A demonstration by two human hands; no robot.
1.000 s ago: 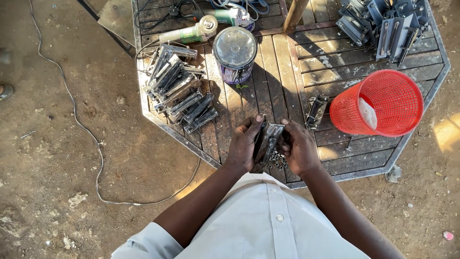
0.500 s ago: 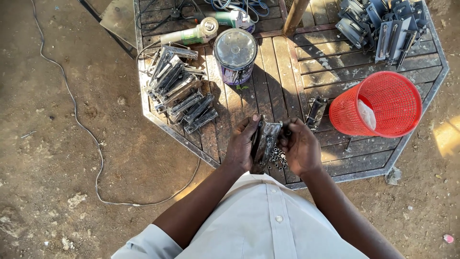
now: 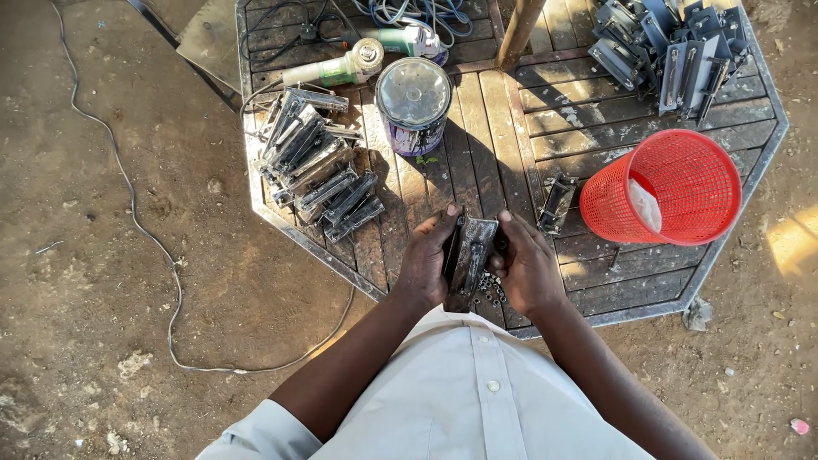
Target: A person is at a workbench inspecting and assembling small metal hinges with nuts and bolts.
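**Two hands hold one metal piece over the worktop**

Low in the middle of the frame, the left hand (image 3: 429, 264) and the right hand (image 3: 527, 266) are both closed around a dark, flat metal bracket (image 3: 471, 255). Each hand grips one side, with the fingers curled tight. The bracket stands up on its end, just above a small pile of shiny little nuts (image 3: 487, 288) on the eight-sided wooden worktop (image 3: 630, 273).

To do this well, I think both hands should keep a firm, even grip so the bracket does not slip, and keep it right over the worktop so any small part that drops lands near the pile.

At the upper left lies a big heap of the same dark metal brackets (image 3: 313, 166). Another heap of grey metal pieces (image 3: 669, 47) sits at the upper right. A round tin can with a shiny lid (image 3: 413, 102) stands above the hands. A green power grinder (image 3: 341, 68) lies beyond it. A red plastic basket (image 3: 669, 189) stands to the right, with one loose bracket (image 3: 555, 203) beside it. Nothing blocks the hands, but the little nuts could roll away.
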